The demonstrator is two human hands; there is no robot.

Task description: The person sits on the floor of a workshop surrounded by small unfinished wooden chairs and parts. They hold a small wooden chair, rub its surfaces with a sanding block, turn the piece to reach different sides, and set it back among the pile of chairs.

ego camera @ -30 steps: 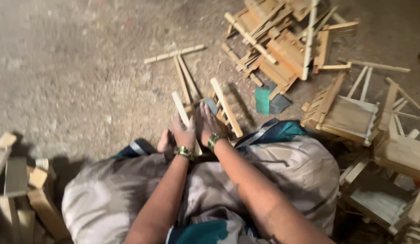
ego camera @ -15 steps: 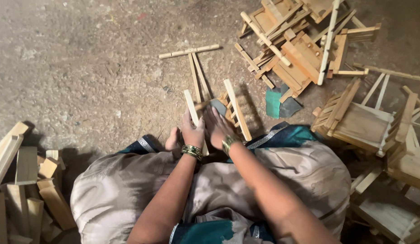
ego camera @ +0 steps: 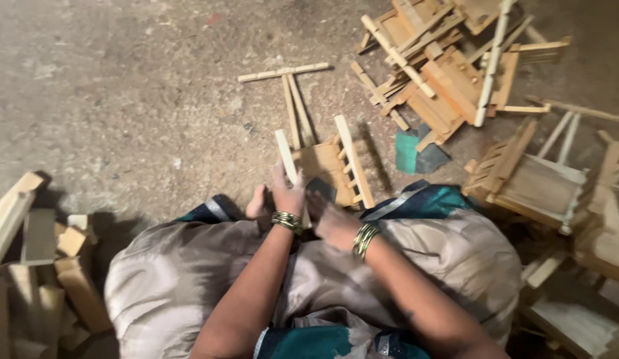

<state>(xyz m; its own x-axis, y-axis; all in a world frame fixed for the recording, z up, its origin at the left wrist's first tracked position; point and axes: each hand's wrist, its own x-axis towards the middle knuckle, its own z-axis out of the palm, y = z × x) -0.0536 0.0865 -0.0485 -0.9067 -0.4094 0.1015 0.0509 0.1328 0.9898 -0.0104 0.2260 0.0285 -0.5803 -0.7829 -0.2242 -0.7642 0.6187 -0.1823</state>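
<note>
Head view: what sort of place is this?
Probably a small floor-level woodworking workshop: a rough concrete floor, a heap of little slatted wooden frames, cut wooden blocks, and both hands on a half-built frame.

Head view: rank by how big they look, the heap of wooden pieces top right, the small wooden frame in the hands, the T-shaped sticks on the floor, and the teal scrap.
1. Heap of wooden pieces, the largest by far.
2. Small wooden frame at the left hand and right hand.
3. T-shaped sticks: thin; near the frame in span, so unsure.
4. Teal scrap.

Bare concrete floor (ego camera: pixel 123 100) lies open ahead-left; wooden frame pile (ego camera: pixel 442 73) crowds the right, block stack (ego camera: pixel 36 266) the left.
</note>
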